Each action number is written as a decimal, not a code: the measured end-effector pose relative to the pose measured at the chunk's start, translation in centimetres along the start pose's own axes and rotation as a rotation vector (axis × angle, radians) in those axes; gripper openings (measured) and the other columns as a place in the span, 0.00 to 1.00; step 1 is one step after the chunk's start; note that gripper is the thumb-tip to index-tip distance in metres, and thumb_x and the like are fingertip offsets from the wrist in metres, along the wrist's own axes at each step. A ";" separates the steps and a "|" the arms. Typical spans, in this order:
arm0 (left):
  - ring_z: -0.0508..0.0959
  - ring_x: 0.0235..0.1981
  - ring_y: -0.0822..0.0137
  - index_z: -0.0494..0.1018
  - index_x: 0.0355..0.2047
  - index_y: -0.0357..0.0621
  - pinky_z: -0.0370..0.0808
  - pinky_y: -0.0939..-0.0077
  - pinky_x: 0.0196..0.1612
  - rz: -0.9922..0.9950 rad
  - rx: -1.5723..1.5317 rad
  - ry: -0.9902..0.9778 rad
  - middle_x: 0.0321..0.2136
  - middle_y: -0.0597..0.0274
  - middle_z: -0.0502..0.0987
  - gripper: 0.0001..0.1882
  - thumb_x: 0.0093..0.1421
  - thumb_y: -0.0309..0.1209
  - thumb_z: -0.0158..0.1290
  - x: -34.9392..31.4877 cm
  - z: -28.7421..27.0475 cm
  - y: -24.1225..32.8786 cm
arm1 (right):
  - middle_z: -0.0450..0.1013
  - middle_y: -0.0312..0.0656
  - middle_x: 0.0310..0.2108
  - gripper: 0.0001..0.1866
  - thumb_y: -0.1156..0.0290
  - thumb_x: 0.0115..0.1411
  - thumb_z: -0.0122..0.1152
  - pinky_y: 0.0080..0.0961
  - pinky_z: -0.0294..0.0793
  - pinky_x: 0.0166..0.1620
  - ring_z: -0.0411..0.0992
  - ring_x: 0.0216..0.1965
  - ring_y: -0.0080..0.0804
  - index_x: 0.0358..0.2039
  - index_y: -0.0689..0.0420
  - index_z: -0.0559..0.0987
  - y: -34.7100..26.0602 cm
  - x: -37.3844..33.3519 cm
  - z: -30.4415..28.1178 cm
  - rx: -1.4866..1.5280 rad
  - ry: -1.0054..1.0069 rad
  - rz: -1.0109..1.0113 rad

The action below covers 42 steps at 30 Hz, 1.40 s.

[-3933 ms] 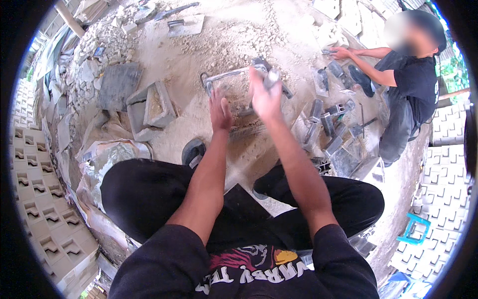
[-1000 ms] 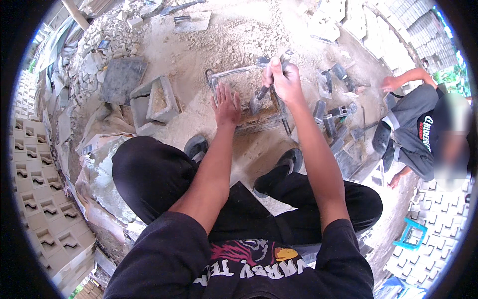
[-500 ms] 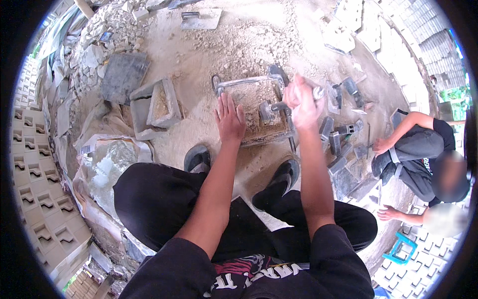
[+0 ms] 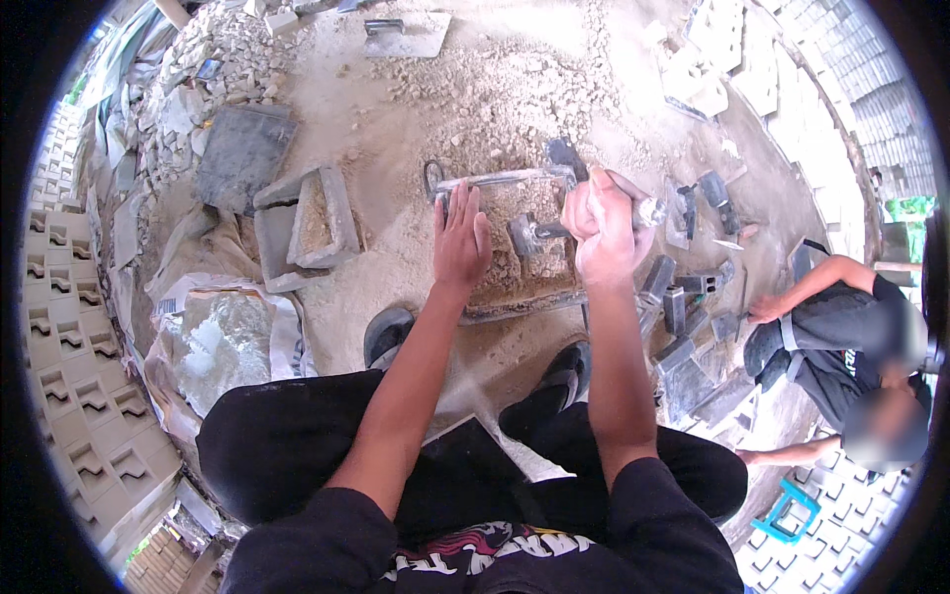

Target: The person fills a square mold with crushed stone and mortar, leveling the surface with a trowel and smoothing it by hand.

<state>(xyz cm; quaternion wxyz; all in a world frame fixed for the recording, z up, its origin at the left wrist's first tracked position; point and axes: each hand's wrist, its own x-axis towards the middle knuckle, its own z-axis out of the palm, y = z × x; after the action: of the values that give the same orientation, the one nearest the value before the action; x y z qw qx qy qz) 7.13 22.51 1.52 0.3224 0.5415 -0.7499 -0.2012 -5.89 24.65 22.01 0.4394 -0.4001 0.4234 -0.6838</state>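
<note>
A rectangular metal mould frame [image 4: 524, 305] lies on the ground between my feet, with tan, crumbly material [image 4: 500, 267] inside it. My left hand [image 4: 461, 243] rests at the frame's left side, fingers stretched out and nothing held. My right hand [image 4: 604, 228] is closed round the handle of a hammer [image 4: 522, 236]. Its blocky head is over the fill, right of the frame's middle, and the handle's pale end sticks out right of my fist. Whether the head touches the fill I cannot tell. My fist hides part of the frame's right side.
To the left are an open sack of pale powder [image 4: 233, 332], a grey block mould [image 4: 297, 233] and a dark flat plate [image 4: 242, 158]. A trowel [image 4: 408, 38] lies at the far side. Several dark metal pieces [image 4: 678, 307] lie right, near a crouching co-worker [image 4: 821, 327].
The hammer head has shifted slightly left with my right hand, which was blurred before. My left hand stays at the frame's left side. The co-worker has leaned lower.
</note>
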 end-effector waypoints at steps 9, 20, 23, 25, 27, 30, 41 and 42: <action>0.52 0.69 0.56 0.53 0.65 0.35 0.41 0.51 0.70 0.020 0.095 -0.059 0.66 0.48 0.56 0.29 0.69 0.40 0.30 0.2 0.5 1.4 | 0.62 0.29 0.13 0.15 0.77 0.63 0.53 0.18 0.51 0.17 0.56 0.13 0.13 0.17 0.60 0.70 6.1 1.4 -2.1 0.036 -0.024 -0.152; 0.52 0.69 0.56 0.54 0.65 0.36 0.38 0.54 0.70 -0.024 0.044 -0.082 0.66 0.49 0.56 0.30 0.70 0.43 0.28 -0.8 0.3 0.0 | 0.62 0.27 0.13 0.14 0.73 0.63 0.56 0.18 0.53 0.16 0.57 0.13 0.14 0.19 0.55 0.72 4.1 3.6 -0.1 0.081 0.128 0.090; 0.53 0.69 0.57 0.55 0.65 0.38 0.40 0.53 0.70 -0.022 0.033 -0.056 0.66 0.51 0.56 0.29 0.70 0.42 0.29 0.4 -0.1 0.1 | 0.62 0.28 0.13 0.16 0.71 0.64 0.55 0.18 0.52 0.16 0.56 0.13 0.13 0.18 0.54 0.72 4.8 3.4 -1.1 0.081 0.009 0.032; 0.53 0.69 0.57 0.55 0.65 0.39 0.40 0.53 0.70 0.000 0.044 -0.072 0.66 0.52 0.56 0.29 0.70 0.42 0.29 0.7 0.5 1.5 | 0.62 0.28 0.13 0.15 0.72 0.64 0.55 0.18 0.50 0.16 0.55 0.12 0.14 0.19 0.55 0.72 7.2 3.5 -3.6 -0.111 -0.059 0.073; 0.53 0.69 0.58 0.55 0.65 0.39 0.40 0.53 0.70 -0.011 0.157 -0.085 0.66 0.52 0.56 0.29 0.70 0.42 0.29 0.2 0.1 1.0 | 0.61 0.28 0.13 0.13 0.72 0.64 0.55 0.18 0.50 0.16 0.54 0.12 0.15 0.20 0.57 0.73 4.6 4.0 -2.3 -0.013 -0.101 0.141; 0.54 0.68 0.58 0.57 0.64 0.40 0.41 0.52 0.70 -0.002 0.189 -0.043 0.66 0.53 0.57 0.27 0.70 0.41 0.30 0.6 0.1 1.2 | 0.60 0.28 0.12 0.14 0.72 0.63 0.56 0.18 0.50 0.17 0.54 0.13 0.15 0.19 0.56 0.71 3.2 1.8 -2.8 0.132 -0.171 0.044; 0.53 0.69 0.60 0.55 0.65 0.41 0.39 0.54 0.70 -0.020 0.197 -0.071 0.67 0.55 0.55 0.29 0.69 0.43 0.31 0.5 0.7 1.3 | 0.53 0.30 0.09 0.19 0.72 0.64 0.48 0.22 0.47 0.16 0.50 0.10 0.19 0.15 0.52 0.61 0.2 1.3 -2.7 -0.039 0.249 0.087; 0.53 0.69 0.60 0.55 0.65 0.41 0.39 0.54 0.70 -0.012 0.205 -0.066 0.67 0.55 0.55 0.29 0.69 0.43 0.31 0.6 0.8 1.1 | 0.52 0.30 0.09 0.20 0.71 0.65 0.46 0.23 0.47 0.16 0.51 0.11 0.19 0.14 0.52 0.60 -0.1 1.0 -3.0 -0.047 0.296 -0.001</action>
<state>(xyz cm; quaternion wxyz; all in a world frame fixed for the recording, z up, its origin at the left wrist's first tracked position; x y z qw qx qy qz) 5.73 22.31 1.85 0.2393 0.5694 -0.7734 -0.1428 -8.97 24.38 21.28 0.3623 -0.3052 0.4993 -0.7254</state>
